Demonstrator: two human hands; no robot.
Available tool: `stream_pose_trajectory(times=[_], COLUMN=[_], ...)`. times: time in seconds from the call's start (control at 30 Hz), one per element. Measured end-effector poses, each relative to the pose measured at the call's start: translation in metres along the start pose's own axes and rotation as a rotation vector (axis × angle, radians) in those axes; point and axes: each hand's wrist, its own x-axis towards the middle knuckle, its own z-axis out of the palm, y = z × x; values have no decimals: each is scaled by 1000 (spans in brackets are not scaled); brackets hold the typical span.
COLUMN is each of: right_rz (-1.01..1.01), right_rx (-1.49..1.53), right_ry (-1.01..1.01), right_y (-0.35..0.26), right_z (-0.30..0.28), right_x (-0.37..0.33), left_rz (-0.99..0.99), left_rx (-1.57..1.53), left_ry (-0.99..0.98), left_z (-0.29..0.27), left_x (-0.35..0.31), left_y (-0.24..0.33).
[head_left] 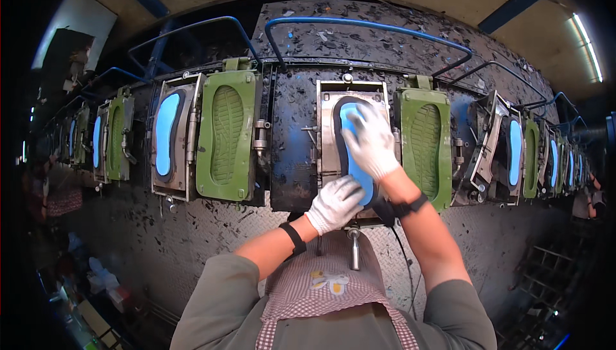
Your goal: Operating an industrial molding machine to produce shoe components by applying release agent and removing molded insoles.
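Note:
A light blue shoe sole (367,186) lies in the dark cavity of an open metal mould (328,132) in front of me. My right hand (372,143), in a white knit glove, reaches over its upper part. The fingers stretch across the toe end, slightly blurred. My left hand (335,205), gloved alike, is at the sole's lower end, its fingers bent against the heel edge. The hands hide part of the sole's middle. Joined to the mould's right side is a green lid (423,145) with a ribbed tread pattern.
Left of me stands a similar mould with a blue sole (167,133) and green lid (226,135). More moulds curve away both ways. Blue tube handles (366,21) arch behind them. Dark scraps litter the back surface (327,39). A metal handle (355,247) juts toward my apron.

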Motion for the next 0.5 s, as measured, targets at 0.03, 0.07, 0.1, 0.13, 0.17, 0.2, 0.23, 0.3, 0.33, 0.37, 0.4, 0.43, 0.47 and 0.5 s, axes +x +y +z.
stream_pose_trajectory(times=[0.03,0.07,0.1,0.13,0.17,0.2,0.23,0.3,0.33,0.37,0.4,0.43,0.47,0.5], right_rz=[-8,74,96,51,3,140,79,518,641,760,774,783,846,1007], right_rx=[-117,-55,-84,-15,48,238,239,835,909,989,873,764,666,672], right_ry=[-13,-309,-352,-241,-127,-269,-184,22,102,176,98,17,-91,-295], right_y=[11,9,8,15,23,33,73,52,53,54,43,23,10,-1], right_z=[23,30,29,36,35,30,36,9,-4,-16,-34,-51,-62,-69], right_x=[13,30,37,36,37,35,22,16,-7,-37,-67,-98,-138,-177], left_rz=[16,11,9,15,23,29,77,144,160,257,340,313,302,292], left_rx=[-19,-5,8,16,24,1,-23,65,53,35,22,-2,-24,-45], left_ry=[14,26,36,35,39,29,3,-180,-176,-322,-471,-654,-654,-653], left_z=[6,4,3,-2,-4,-5,-2,-11,-13,-17,-21,-22,-19,-18], left_x=[3,2,2,4,9,8,19,22,37,56,67,68,64,62], left_y=[-1,0,-1,0,0,1,2,-14,-15,-13,-15,-24,-25,-26])
